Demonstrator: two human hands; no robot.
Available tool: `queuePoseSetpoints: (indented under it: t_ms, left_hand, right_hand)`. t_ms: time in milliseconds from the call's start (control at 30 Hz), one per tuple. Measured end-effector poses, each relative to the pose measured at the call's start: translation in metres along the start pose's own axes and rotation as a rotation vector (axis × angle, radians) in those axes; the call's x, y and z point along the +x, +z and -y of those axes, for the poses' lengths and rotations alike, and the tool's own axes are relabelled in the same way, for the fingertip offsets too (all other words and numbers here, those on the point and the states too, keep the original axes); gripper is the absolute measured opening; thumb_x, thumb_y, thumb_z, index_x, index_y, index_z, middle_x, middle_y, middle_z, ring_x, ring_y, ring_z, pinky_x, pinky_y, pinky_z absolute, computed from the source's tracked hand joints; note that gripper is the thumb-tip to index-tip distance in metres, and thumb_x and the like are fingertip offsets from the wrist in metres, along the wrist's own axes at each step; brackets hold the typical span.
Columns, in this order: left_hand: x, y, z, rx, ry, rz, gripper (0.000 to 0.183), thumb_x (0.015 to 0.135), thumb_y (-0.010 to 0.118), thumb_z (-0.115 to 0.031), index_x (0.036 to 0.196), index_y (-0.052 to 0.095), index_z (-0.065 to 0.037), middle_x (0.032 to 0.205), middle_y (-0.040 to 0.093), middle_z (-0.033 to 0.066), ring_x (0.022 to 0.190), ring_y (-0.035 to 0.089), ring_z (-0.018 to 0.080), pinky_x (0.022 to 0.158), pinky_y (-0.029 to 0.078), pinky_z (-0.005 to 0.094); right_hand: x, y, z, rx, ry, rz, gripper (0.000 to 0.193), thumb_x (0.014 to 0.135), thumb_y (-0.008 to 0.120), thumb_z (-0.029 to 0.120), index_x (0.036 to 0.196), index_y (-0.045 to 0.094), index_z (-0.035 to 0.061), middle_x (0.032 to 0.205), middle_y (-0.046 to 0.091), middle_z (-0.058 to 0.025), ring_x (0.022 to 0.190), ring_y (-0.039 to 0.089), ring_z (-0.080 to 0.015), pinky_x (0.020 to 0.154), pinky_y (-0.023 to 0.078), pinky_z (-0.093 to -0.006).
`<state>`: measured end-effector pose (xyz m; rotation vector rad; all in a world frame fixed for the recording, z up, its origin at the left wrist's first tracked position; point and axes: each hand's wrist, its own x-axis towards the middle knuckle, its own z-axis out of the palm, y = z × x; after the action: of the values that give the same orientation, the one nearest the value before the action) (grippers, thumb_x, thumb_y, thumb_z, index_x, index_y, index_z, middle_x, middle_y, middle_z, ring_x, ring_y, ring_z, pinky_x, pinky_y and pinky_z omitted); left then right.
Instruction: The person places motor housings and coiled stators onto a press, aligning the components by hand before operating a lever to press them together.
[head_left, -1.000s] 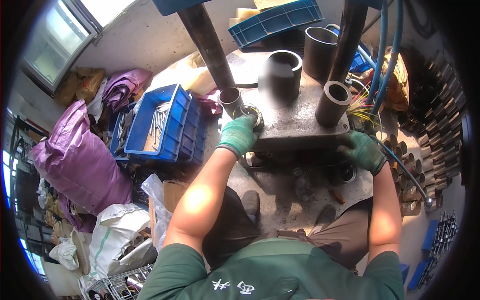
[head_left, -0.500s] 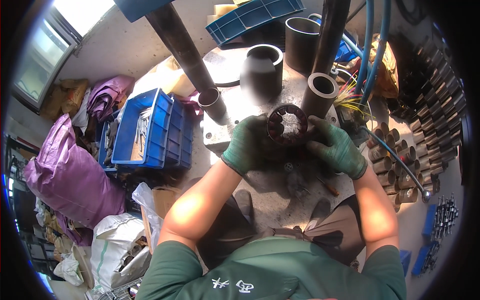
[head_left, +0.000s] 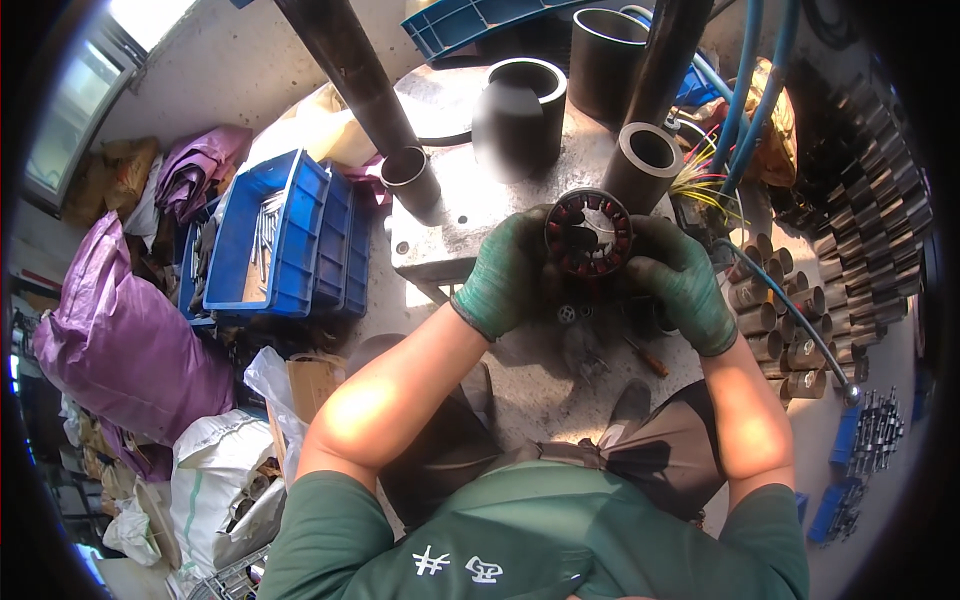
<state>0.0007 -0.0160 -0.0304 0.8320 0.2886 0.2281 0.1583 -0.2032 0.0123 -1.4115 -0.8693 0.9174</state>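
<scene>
Both my hands wear green work gloves with dark, soiled fingers. Between them is a motor stator [head_left: 589, 267], a dark ring with reddish slots around its inner wall, its round opening facing up toward me. My left hand [head_left: 508, 275] grips its left side, fingers partly hidden behind it. On the opposite side my right hand [head_left: 685, 285] is closed on the ring with thumb and fingers. Just beyond the stator, a thick-walled metal tube [head_left: 645, 165] stands on the metal press table [head_left: 460, 215]. A thinner tube [head_left: 410, 180] stands at the table's left.
Larger dark cylinders [head_left: 535, 130] stand farther back between two steel columns [head_left: 350, 80]. Left are blue bins [head_left: 305, 240] holding metal rods and a purple sack [head_left: 130, 340]. Stacked metal tubes [head_left: 790, 320] and a ball-ended lever [head_left: 850, 393] are right. A screwdriver [head_left: 650, 360] lies below my hands.
The view has shifted a little, so the bench sits higher in the picture. The stator has turned or tilted slightly, and its inner slots show more clearly. Both hands still hold it.
</scene>
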Motion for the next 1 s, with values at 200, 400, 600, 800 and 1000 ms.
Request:
queuePoseSetpoints:
  t_ms: [200,400,600,800,1000]
  left_hand:
    - [0.000,0.003,-0.001,-0.119,0.025,0.002,0.051,0.106,0.058,-0.039,0.141,0.056,-0.002,0.127,0.068,0.0129,0.112,0.068,0.0229,0.097,0.058,0.0399]
    - [-0.025,0.014,-0.015,0.554,0.268,0.041,0.047,0.101,0.072,-0.025,0.139,0.055,-0.002,0.129,0.066,0.0092,0.120,0.062,0.0204,0.102,0.055,0.0373]
    - [-0.021,0.021,-0.025,1.392,0.905,0.173,0.050,0.074,0.089,-0.005,0.120,0.068,-0.007,0.142,0.059,0.0197,0.123,0.062,0.0371,0.100,0.055,0.0431]
    - [-0.023,0.019,-0.008,1.143,0.936,0.071,0.069,0.073,0.076,0.008,0.138,0.061,-0.010,0.149,0.052,0.0206,0.122,0.063,0.0404,0.096,0.059,0.0459]
    - [-0.022,0.019,-0.001,0.931,0.801,0.037,0.087,0.072,0.075,0.013,0.152,0.050,-0.011,0.154,0.045,0.0218,0.131,0.060,0.0405,0.102,0.061,0.0414]
  right_hand:
    - [0.001,0.003,-0.002,0.004,-0.059,-0.024,0.051,0.093,0.070,0.007,0.143,0.059,-0.0009,0.116,0.069,-0.0086,0.106,0.065,-0.0148,0.096,0.054,-0.0311]
    - [0.002,-0.001,-0.003,0.184,-0.073,-0.041,0.046,0.098,0.063,0.014,0.141,0.059,-0.0030,0.125,0.071,-0.0121,0.113,0.068,-0.0185,0.100,0.056,-0.0337]
    - [0.011,-0.001,-0.005,0.286,-0.045,-0.028,0.044,0.106,0.052,0.028,0.136,0.065,-0.0024,0.123,0.073,-0.0108,0.110,0.071,-0.0173,0.099,0.057,-0.0327]
    - [0.009,-0.004,-0.009,0.162,-0.122,0.029,0.046,0.105,0.055,0.028,0.139,0.062,-0.0034,0.123,0.073,-0.0110,0.112,0.070,-0.0161,0.099,0.057,-0.0326]
    - [0.009,-0.007,-0.023,0.309,-0.031,-0.025,0.050,0.104,0.062,0.023,0.146,0.056,-0.0034,0.132,0.069,-0.0122,0.118,0.067,-0.0173,0.104,0.054,-0.0333]
